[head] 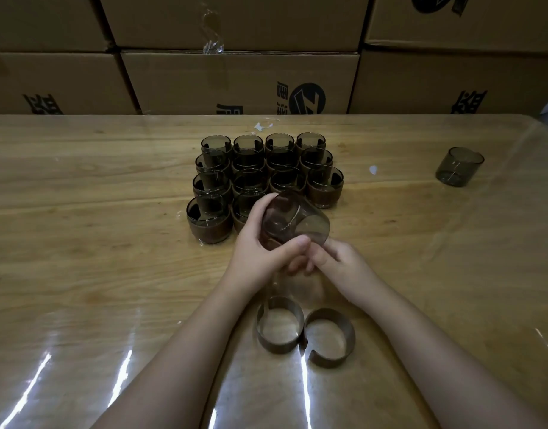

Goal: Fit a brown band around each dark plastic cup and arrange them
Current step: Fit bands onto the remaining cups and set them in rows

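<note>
My left hand [260, 246] grips a dark see-through cup [297, 221], tilted above the table with its base toward me. My right hand [340, 267] meets it from the right, fingers curled under the cup's base; what they pinch is hidden. Behind the hands, several banded cups [209, 221] stand in a tight block of rows. Two loose brown bands [280, 328] [329, 335] lie side by side on the table near me. One bare dark cup [458, 167] stands alone at the far right.
The wooden table [96, 274] has a glossy clear cover. Stacked cardboard boxes [235, 82] form a wall along its far edge. Small white scraps [260, 125] lie behind the cup block.
</note>
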The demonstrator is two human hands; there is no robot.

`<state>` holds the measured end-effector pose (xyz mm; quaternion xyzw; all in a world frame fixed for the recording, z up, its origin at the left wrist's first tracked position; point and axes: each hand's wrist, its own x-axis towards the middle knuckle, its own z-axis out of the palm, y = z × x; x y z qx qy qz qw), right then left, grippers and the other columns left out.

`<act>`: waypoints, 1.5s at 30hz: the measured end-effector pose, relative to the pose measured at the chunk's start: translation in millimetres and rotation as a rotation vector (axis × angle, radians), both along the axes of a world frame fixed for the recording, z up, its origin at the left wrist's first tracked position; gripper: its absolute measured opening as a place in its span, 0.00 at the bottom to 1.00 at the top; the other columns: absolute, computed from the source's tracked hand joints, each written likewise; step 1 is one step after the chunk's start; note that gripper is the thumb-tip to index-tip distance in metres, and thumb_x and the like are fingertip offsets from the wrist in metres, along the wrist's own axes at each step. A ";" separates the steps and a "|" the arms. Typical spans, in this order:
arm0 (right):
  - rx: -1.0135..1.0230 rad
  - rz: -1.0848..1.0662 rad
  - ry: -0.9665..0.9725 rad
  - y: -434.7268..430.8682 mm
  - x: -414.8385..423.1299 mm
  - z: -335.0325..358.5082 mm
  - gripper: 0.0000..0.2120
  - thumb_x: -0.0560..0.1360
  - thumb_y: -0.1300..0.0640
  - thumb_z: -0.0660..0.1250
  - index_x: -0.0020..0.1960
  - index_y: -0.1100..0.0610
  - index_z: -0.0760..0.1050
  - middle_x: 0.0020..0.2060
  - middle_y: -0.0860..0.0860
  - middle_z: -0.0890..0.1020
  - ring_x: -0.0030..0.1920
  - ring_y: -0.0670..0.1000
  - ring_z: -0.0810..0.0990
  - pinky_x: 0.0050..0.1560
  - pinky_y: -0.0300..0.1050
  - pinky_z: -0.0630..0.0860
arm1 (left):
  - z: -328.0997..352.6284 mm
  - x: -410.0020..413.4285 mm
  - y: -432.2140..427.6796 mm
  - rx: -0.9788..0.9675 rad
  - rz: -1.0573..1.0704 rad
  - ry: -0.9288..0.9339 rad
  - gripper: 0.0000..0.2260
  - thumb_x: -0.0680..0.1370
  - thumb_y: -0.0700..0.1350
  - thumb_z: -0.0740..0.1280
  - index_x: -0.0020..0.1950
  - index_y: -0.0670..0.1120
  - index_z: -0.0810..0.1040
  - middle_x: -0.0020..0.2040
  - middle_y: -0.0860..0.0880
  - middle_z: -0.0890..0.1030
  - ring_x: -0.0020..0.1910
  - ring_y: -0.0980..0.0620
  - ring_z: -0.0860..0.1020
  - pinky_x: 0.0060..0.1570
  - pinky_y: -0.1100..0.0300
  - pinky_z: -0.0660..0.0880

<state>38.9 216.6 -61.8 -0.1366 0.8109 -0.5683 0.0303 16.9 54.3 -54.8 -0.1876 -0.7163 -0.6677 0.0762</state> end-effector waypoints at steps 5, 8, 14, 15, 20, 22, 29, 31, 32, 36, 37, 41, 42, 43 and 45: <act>0.476 0.106 0.074 1.4 1.2 4.4 0.18 0.61 0.27 0.61 0.46 0.33 0.76 0.40 0.36 0.75 0.47 0.37 0.70 0.52 0.27 0.59 | -2.3 2.6 2.2 -0.138 0.168 0.202 0.28 0.63 0.58 0.74 0.59 0.64 0.66 0.54 0.72 0.75 0.53 0.70 0.76 0.53 0.74 0.70; 0.527 0.178 0.071 -0.4 2.7 9.1 0.21 0.68 0.32 0.64 0.52 0.44 0.81 0.50 0.37 0.76 0.56 0.33 0.66 0.56 0.23 0.48 | -3.9 2.5 5.2 -0.194 0.197 0.249 0.32 0.62 0.59 0.74 0.62 0.67 0.65 0.57 0.65 0.75 0.53 0.67 0.76 0.50 0.74 0.70; 0.542 0.231 0.005 -4.2 8.1 11.3 0.11 0.62 0.31 0.64 0.38 0.36 0.75 0.47 0.39 0.77 0.56 0.36 0.67 0.61 0.38 0.58 | -10.0 -2.7 4.1 -0.318 0.221 0.326 0.34 0.64 0.57 0.74 0.67 0.60 0.67 0.58 0.51 0.66 0.55 0.72 0.70 0.48 0.76 0.70; 0.526 0.225 0.010 -5.2 9.2 10.3 0.09 0.63 0.32 0.65 0.37 0.36 0.75 0.45 0.38 0.77 0.56 0.35 0.68 0.62 0.38 0.58 | -10.7 -3.7 4.5 -0.331 0.233 0.337 0.34 0.63 0.56 0.75 0.67 0.60 0.67 0.57 0.51 0.66 0.55 0.73 0.68 0.49 0.77 0.69; 0.432 0.139 -0.012 -6.5 8.3 7.6 0.11 0.73 0.51 0.70 0.35 0.40 0.74 0.40 0.35 0.78 0.52 0.33 0.71 0.61 0.43 0.62 | -12.2 -5.9 3.2 -0.300 0.263 0.376 0.35 0.64 0.57 0.75 0.69 0.60 0.67 0.58 0.50 0.66 0.55 0.69 0.71 0.53 0.74 0.69; 0.297 0.110 -0.082 -5.8 9.5 11.0 0.11 0.75 0.56 0.70 0.37 0.43 0.76 0.37 0.38 0.80 0.45 0.42 0.78 0.55 0.46 0.72 | -10.8 -6.9 2.2 -0.219 0.303 0.371 0.33 0.66 0.57 0.74 0.69 0.59 0.67 0.61 0.50 0.66 0.59 0.64 0.71 0.54 0.69 0.73; -0.347 -0.166 -0.203 4.8 4.8 15.2 0.09 0.80 0.60 0.58 0.47 0.59 0.76 0.38 0.54 0.82 0.40 0.55 0.79 0.42 0.47 0.75 | -10.9 -6.4 3.0 -0.100 0.311 0.255 0.33 0.67 0.55 0.74 0.69 0.63 0.63 0.63 0.57 0.71 0.61 0.60 0.74 0.54 0.71 0.72; -0.548 -0.189 -0.221 7.8 1.6 12.9 0.09 0.79 0.58 0.58 0.46 0.58 0.76 0.36 0.51 0.83 0.38 0.48 0.81 0.38 0.40 0.77 | -10.8 -5.6 6.3 -0.139 0.248 0.214 0.34 0.67 0.55 0.74 0.69 0.66 0.62 0.63 0.60 0.69 0.61 0.63 0.73 0.55 0.69 0.73; -0.627 -0.236 -0.217 8.8 -0.1 11.8 0.08 0.78 0.57 0.59 0.45 0.56 0.75 0.34 0.49 0.82 0.36 0.45 0.80 0.35 0.38 0.76 | -10.7 -4.9 8.6 -0.148 0.204 0.187 0.34 0.67 0.53 0.75 0.68 0.67 0.63 0.64 0.60 0.69 0.61 0.65 0.72 0.55 0.68 0.74; -0.720 -0.426 -0.142 8.0 -7.0 6.7 0.12 0.83 0.54 0.56 0.44 0.51 0.73 0.32 0.44 0.81 0.32 0.41 0.77 0.29 0.36 0.69 | -11.1 -1.6 18.2 -0.152 0.060 0.052 0.38 0.66 0.48 0.77 0.67 0.67 0.61 0.66 0.52 0.70 0.65 0.64 0.70 0.63 0.66 0.70; -0.698 -0.430 -0.115 6.3 -7.2 5.8 0.12 0.83 0.52 0.55 0.45 0.51 0.74 0.32 0.45 0.81 0.31 0.42 0.77 0.27 0.36 0.69 | -9.8 0.0 20.5 -0.140 0.022 -0.012 0.38 0.65 0.49 0.77 0.67 0.67 0.61 0.67 0.50 0.69 0.66 0.57 0.71 0.65 0.56 0.71; -0.550 -0.419 0.005 0.0 -3.8 2.1 0.12 0.81 0.46 0.56 0.45 0.46 0.76 0.36 0.44 0.81 0.36 0.43 0.80 0.30 0.37 0.74 | -6.3 1.7 20.0 -0.060 -0.064 -0.162 0.38 0.62 0.52 0.77 0.66 0.67 0.63 0.68 0.48 0.70 0.63 0.40 0.76 0.59 0.34 0.73; -0.509 -0.428 0.034 -0.6 -3.5 1.6 0.12 0.80 0.44 0.57 0.44 0.42 0.77 0.38 0.45 0.82 0.40 0.45 0.81 0.35 0.40 0.76 | -6.3 1.7 18.5 -0.053 -0.090 -0.174 0.37 0.63 0.49 0.76 0.66 0.67 0.63 0.68 0.48 0.69 0.62 0.39 0.75 0.60 0.35 0.73; -0.468 -0.441 0.066 -0.5 -3.2 1.1 0.11 0.78 0.42 0.57 0.44 0.39 0.77 0.41 0.46 0.83 0.44 0.48 0.82 0.41 0.44 0.78 | -6.4 1.6 17.0 -0.058 -0.126 -0.186 0.36 0.65 0.46 0.74 0.67 0.66 0.63 0.69 0.47 0.68 0.62 0.39 0.76 0.60 0.37 0.74; -0.407 -0.448 0.149 -0.8 -2.3 2.0 0.12 0.77 0.42 0.55 0.46 0.37 0.78 0.44 0.44 0.83 0.48 0.48 0.81 0.47 0.44 0.78 | -6.6 1.7 14.9 -0.059 -0.203 -0.215 0.35 0.66 0.43 0.71 0.67 0.65 0.63 0.70 0.45 0.65 0.58 0.37 0.77 0.55 0.43 0.78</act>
